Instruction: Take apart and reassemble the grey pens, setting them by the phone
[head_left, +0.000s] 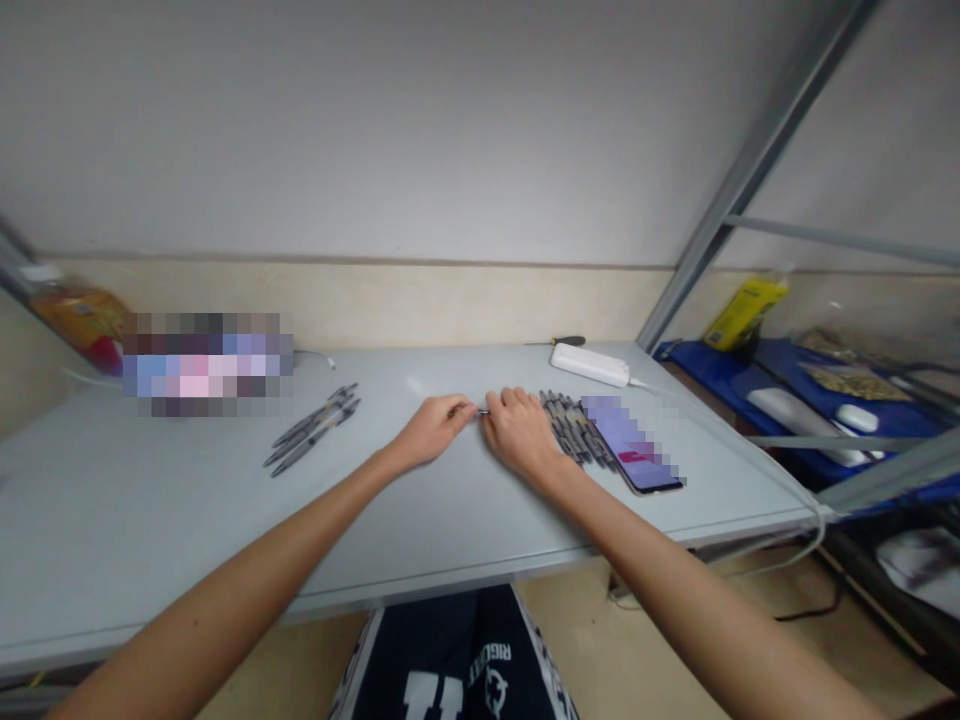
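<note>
Both my hands meet at the middle of the pale grey table [150,540]. My left hand [433,428] is closed in a pinch, and my right hand [519,428] is curled shut. Between them they hold a thin dark pen [481,411], of which only a short piece shows. Just right of my right hand lies a row of several dark pens [571,428]. A smaller group of dark pens [315,428] lies to the left of my left hand.
A phone [634,452] lies beside the pen row. A white power strip [591,364] and a screwdriver [559,341] sit near the back wall. A metal frame post [720,215] rises at the right, with a blue-covered shelf [787,390] of clutter beyond it.
</note>
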